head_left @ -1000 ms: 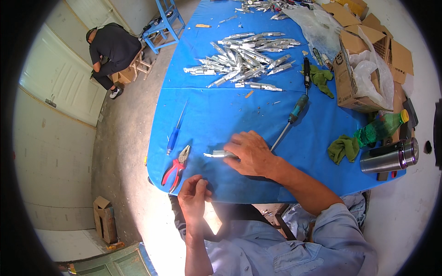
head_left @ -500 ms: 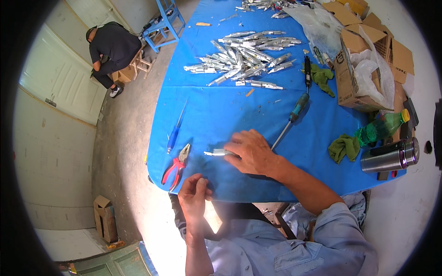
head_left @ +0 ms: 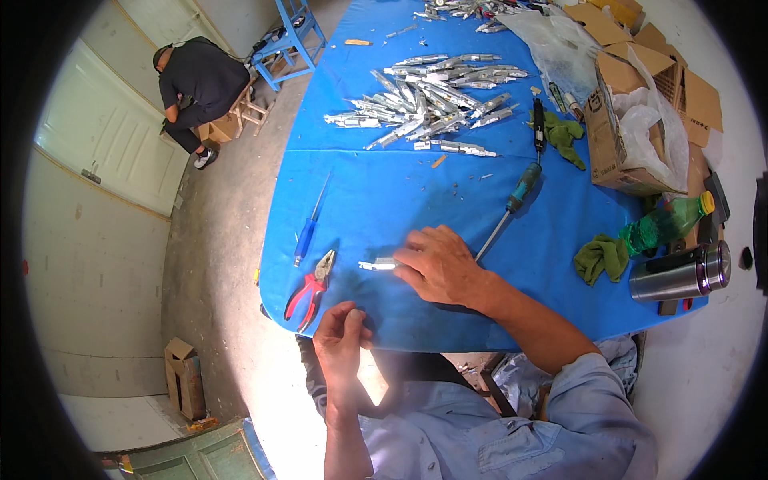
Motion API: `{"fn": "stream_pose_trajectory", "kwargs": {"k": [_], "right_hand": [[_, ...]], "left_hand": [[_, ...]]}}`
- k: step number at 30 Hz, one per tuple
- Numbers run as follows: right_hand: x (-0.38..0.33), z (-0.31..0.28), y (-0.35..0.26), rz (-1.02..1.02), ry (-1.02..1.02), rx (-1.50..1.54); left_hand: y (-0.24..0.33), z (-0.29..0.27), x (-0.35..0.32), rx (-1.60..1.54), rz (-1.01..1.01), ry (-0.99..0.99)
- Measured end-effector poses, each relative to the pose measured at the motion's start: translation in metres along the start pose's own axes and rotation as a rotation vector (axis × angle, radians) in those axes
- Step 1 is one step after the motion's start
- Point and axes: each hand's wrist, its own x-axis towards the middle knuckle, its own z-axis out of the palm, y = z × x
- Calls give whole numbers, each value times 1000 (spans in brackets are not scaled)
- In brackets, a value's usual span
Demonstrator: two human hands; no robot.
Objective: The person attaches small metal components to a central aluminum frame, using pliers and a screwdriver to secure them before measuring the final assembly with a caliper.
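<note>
My right hand [head_left: 442, 267] is over the near middle of the blue-covered table, its fingers closed on one end of a slim silver metal part [head_left: 376, 264] whose other end points left. At the table's front edge my left hand [head_left: 339, 334] is pinched, thumb against fingers; whatever it holds is too small to make out. Red-handled pliers [head_left: 312, 290] lie just beyond it, jaws pointing away. Farther off is a blue-handled screwdriver [head_left: 305, 238]. A longer screwdriver with a dark teal handle [head_left: 525, 186] lies to the right, its shaft reaching toward my right hand.
A heap of similar silver parts [head_left: 432, 100] covers the table's far middle. Along the right are an open cardboard box [head_left: 606, 144], a green bottle [head_left: 668, 224], a steel flask [head_left: 672, 274] and a green cloth [head_left: 600, 260]. Another person [head_left: 204, 80] sits bent over at far left.
The whole view has shifted slightly. Both hands keep nearly the same place and pose, and the silver part stays under my right fingers.
</note>
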Motion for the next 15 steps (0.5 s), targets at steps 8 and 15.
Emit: {"fn": "stream_pose_trajectory", "kwargs": {"k": [8, 15], "right_hand": [[0, 0, -1, -3, 6, -23], [0, 1, 0, -8, 2, -30]], "left_hand": [[2, 1, -1, 14, 2, 1], [1, 0, -1, 23, 5, 4]]}}
